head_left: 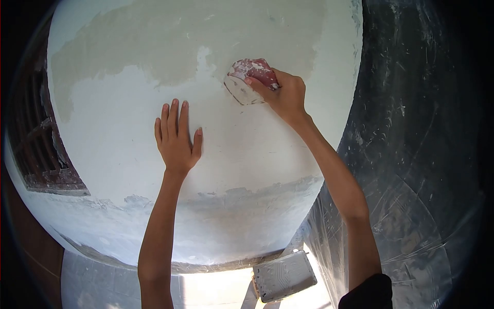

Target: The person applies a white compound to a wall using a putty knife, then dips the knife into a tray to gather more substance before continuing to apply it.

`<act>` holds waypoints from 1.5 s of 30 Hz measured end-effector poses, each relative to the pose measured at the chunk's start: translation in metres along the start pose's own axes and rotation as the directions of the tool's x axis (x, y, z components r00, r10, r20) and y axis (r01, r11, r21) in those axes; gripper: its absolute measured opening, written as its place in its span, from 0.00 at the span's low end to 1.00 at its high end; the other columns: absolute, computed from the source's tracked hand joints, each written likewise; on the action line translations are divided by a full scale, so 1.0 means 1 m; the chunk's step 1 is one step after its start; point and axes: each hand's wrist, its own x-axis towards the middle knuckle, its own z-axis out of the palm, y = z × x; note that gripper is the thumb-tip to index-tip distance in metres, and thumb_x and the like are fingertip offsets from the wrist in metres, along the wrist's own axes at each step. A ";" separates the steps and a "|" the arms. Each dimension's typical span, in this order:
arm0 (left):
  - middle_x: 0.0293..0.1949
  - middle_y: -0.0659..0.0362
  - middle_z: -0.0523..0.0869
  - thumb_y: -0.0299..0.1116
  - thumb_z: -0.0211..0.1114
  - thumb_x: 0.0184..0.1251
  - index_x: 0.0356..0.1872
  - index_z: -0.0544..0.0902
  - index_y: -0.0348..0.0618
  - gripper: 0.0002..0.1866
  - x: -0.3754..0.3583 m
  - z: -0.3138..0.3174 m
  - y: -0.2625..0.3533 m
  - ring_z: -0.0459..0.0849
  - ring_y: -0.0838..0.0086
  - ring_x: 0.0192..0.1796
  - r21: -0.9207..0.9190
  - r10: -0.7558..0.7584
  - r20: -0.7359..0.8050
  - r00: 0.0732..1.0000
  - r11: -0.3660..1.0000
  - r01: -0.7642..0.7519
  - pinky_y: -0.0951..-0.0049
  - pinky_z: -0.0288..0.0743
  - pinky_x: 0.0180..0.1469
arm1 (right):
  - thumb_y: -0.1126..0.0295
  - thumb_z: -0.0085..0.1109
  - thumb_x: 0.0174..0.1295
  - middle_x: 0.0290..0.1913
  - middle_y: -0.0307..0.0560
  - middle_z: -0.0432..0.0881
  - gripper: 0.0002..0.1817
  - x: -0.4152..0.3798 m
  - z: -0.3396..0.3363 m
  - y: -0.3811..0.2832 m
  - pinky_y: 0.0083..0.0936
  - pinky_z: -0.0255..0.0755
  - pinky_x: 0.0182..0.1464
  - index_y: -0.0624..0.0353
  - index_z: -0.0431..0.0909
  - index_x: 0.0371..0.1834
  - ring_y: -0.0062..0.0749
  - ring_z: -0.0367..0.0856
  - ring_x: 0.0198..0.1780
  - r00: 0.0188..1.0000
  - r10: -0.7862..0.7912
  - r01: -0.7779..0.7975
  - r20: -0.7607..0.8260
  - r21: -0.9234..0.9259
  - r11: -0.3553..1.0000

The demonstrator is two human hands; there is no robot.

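Note:
My right hand is wrapped round a scraper with a reddish, paint-smeared handle. The scraper's pale, coated blade lies against the upper part of the wall. Lower and to the left, my left hand rests on the white wall with its fingers spread, holding nothing. Above both hands the wall has a greyish-green damp-looking area, and white filler covers the part around them.
A putty-smeared tray or container stands at the wall's foot. A dark barred window frame is at the left. Dark plastic sheeting hangs along the right side. Grey floor tiles show at lower left.

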 end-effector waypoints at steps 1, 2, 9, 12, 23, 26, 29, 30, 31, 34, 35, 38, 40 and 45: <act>0.77 0.51 0.66 0.44 0.55 0.71 0.76 0.67 0.45 0.33 0.000 0.000 -0.001 0.59 0.54 0.80 -0.001 0.005 -0.010 1.000 1.000 -0.005 0.47 0.47 0.78 | 0.48 0.74 0.59 0.18 0.42 0.83 0.22 0.003 -0.009 0.006 0.26 0.69 0.24 0.59 0.88 0.32 0.28 0.75 0.16 0.998 0.064 -0.064 -0.020 0.001 0.998; 0.77 0.51 0.66 0.44 0.55 0.71 0.76 0.67 0.45 0.33 0.000 0.001 -0.001 0.59 0.54 0.80 0.003 0.003 -0.011 1.000 1.000 -0.003 0.47 0.47 0.78 | 0.47 0.75 0.57 0.16 0.40 0.81 0.23 0.007 -0.016 0.019 0.27 0.68 0.24 0.60 0.88 0.32 0.27 0.73 0.15 0.989 0.105 -0.105 -0.102 0.002 0.994; 0.77 0.52 0.66 0.44 0.56 0.71 0.75 0.68 0.45 0.33 0.000 0.000 0.003 0.59 0.54 0.80 0.004 -0.022 -0.007 1.000 1.000 0.022 0.47 0.47 0.77 | 0.53 0.74 0.61 0.23 0.40 0.86 0.22 0.006 -0.052 0.060 0.23 0.71 0.29 0.66 0.88 0.32 0.19 0.76 0.22 0.800 0.300 -0.262 -0.519 0.148 0.954; 0.77 0.52 0.66 0.44 0.56 0.71 0.75 0.69 0.45 0.33 0.000 -0.001 0.003 0.59 0.54 0.80 -0.003 -0.015 -0.009 1.000 1.000 0.015 0.47 0.47 0.78 | 0.61 0.73 0.63 0.26 0.35 0.85 0.15 0.002 -0.034 0.002 0.19 0.67 0.27 0.64 0.88 0.36 0.15 0.73 0.23 0.755 0.435 -0.173 -0.490 0.491 0.854; 0.77 0.52 0.66 0.43 0.57 0.70 0.75 0.69 0.46 0.33 -0.001 -0.001 0.001 0.58 0.55 0.80 -0.002 -0.018 0.009 1.000 1.000 0.018 0.47 0.47 0.78 | 0.45 0.73 0.58 0.17 0.39 0.82 0.25 0.036 -0.025 0.014 0.26 0.69 0.27 0.60 0.88 0.29 0.25 0.76 0.19 0.979 0.168 -0.167 -0.113 0.012 0.986; 0.77 0.52 0.66 0.43 0.57 0.70 0.75 0.68 0.46 0.33 0.001 -0.001 0.000 0.58 0.55 0.80 -0.013 -0.008 -0.006 1.000 1.000 0.008 0.47 0.48 0.78 | 0.47 0.73 0.59 0.21 0.41 0.85 0.26 0.033 -0.055 0.050 0.26 0.74 0.33 0.65 0.87 0.29 0.23 0.79 0.23 0.838 0.256 -0.263 -0.482 0.055 0.963; 0.77 0.51 0.66 0.43 0.58 0.70 0.75 0.68 0.45 0.33 0.001 -0.002 0.003 0.58 0.55 0.80 -0.009 -0.015 -0.009 1.000 1.000 0.015 0.47 0.48 0.78 | 0.52 0.74 0.60 0.23 0.41 0.86 0.22 0.029 -0.057 0.047 0.24 0.73 0.32 0.66 0.87 0.31 0.21 0.79 0.24 0.745 0.265 -0.248 -0.612 0.114 0.962; 0.77 0.51 0.66 0.43 0.58 0.70 0.75 0.68 0.45 0.33 0.001 -0.002 0.003 0.58 0.54 0.80 -0.012 -0.017 -0.005 1.000 1.000 0.017 0.47 0.48 0.78 | 0.54 0.74 0.61 0.24 0.40 0.86 0.21 0.029 -0.051 0.027 0.22 0.72 0.32 0.65 0.87 0.32 0.19 0.78 0.25 0.752 0.320 -0.198 -0.576 0.266 0.943; 0.77 0.51 0.66 0.43 0.58 0.70 0.75 0.68 0.45 0.33 0.001 -0.003 0.002 0.58 0.54 0.80 -0.014 -0.015 0.002 1.000 1.000 0.015 0.47 0.48 0.78 | 0.57 0.74 0.62 0.25 0.39 0.86 0.19 0.030 -0.044 0.008 0.21 0.71 0.31 0.65 0.87 0.34 0.18 0.77 0.25 0.761 0.371 -0.149 -0.532 0.414 0.898; 0.76 0.51 0.66 0.43 0.57 0.71 0.75 0.68 0.45 0.33 0.001 -0.003 0.002 0.58 0.54 0.80 -0.003 -0.011 0.009 1.000 1.000 0.011 0.46 0.48 0.78 | 0.60 0.75 0.62 0.25 0.36 0.84 0.16 0.033 -0.017 -0.028 0.20 0.69 0.30 0.65 0.87 0.35 0.15 0.75 0.26 0.950 0.264 -0.152 -0.164 0.495 0.856; 0.76 0.51 0.66 0.43 0.57 0.71 0.75 0.68 0.45 0.33 0.001 -0.003 0.002 0.58 0.54 0.80 -0.008 -0.008 0.008 1.000 1.000 0.008 0.46 0.48 0.78 | 0.59 0.75 0.60 0.23 0.37 0.85 0.17 0.037 0.001 -0.027 0.21 0.69 0.30 0.64 0.88 0.35 0.15 0.75 0.25 0.974 0.171 -0.079 -0.146 0.489 0.869; 0.77 0.51 0.66 0.43 0.56 0.71 0.75 0.68 0.44 0.33 0.000 -0.002 0.002 0.59 0.53 0.80 -0.013 -0.006 0.010 1.000 1.000 0.006 0.46 0.48 0.78 | 0.49 0.73 0.59 0.22 0.40 0.85 0.21 0.044 0.014 -0.030 0.26 0.71 0.30 0.60 0.89 0.36 0.23 0.77 0.22 0.998 0.061 -0.054 -0.026 0.205 0.977; 0.77 0.51 0.66 0.43 0.55 0.71 0.76 0.68 0.45 0.32 0.000 -0.003 0.001 0.59 0.54 0.80 -0.011 -0.011 0.014 1.000 1.000 0.011 0.46 0.48 0.77 | 0.48 0.73 0.59 0.21 0.40 0.85 0.22 0.049 0.004 -0.013 0.27 0.71 0.30 0.59 0.90 0.35 0.25 0.77 0.21 0.993 0.106 -0.098 -0.052 0.144 0.985; 0.77 0.51 0.66 0.42 0.55 0.71 0.76 0.68 0.45 0.32 0.000 -0.002 0.002 0.59 0.54 0.80 -0.007 -0.001 0.002 1.000 1.000 0.001 0.47 0.48 0.77 | 0.46 0.72 0.58 0.19 0.43 0.85 0.25 0.048 -0.052 0.040 0.26 0.74 0.32 0.63 0.88 0.29 0.26 0.82 0.23 0.914 0.256 -0.265 -0.316 0.016 0.964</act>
